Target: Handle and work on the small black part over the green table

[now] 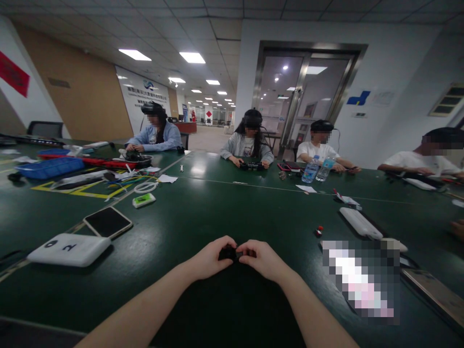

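Observation:
Near the front of the green table [203, 208], my two hands meet over a small black object [227, 252]. My left hand [212, 258] is curled around it, thumb below and fingers above. On the other side, my right hand [259, 258] pinches the object's right end between thumb and fingers. The object is dark and partly covered by my fingers, so its kind cannot be made out. A small red-and-black item [319, 231] lies to the right of my right hand.
To the left lie a white power bank [70, 250], a phone [108, 222], a green-and-white packet [144, 200], cables and a blue tray [50, 167]. At right are a white device [360, 223], a blurred bright screen and water bottles [311, 169]. Several people wearing headsets sit opposite.

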Demonstrator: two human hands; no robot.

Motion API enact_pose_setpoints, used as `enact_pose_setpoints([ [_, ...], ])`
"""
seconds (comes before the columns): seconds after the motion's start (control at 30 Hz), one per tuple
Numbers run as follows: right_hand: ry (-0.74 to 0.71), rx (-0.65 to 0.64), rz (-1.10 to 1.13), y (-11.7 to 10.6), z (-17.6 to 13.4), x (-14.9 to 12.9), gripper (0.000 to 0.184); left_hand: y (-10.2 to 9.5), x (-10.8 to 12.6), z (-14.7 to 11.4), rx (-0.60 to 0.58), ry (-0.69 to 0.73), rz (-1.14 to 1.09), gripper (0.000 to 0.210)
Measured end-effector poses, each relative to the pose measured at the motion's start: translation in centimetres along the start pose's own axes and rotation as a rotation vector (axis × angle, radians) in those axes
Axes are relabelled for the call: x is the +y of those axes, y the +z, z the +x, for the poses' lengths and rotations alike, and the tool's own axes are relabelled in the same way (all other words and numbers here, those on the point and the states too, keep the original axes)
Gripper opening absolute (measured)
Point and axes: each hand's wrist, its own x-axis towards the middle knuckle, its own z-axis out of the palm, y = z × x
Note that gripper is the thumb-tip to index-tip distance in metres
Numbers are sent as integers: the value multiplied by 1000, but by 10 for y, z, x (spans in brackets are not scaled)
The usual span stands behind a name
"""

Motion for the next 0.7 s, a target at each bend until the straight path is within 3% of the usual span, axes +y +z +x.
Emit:
enact_pose_setpoints([
  [0.43, -47, 27, 1, -2, 2, 9, 18, 1, -2, 0, 2, -31, -7, 35],
  [0.7, -54, 10, -60, 0, 0, 0, 19, 2, -5, 0, 7, -14, -5, 32],
])
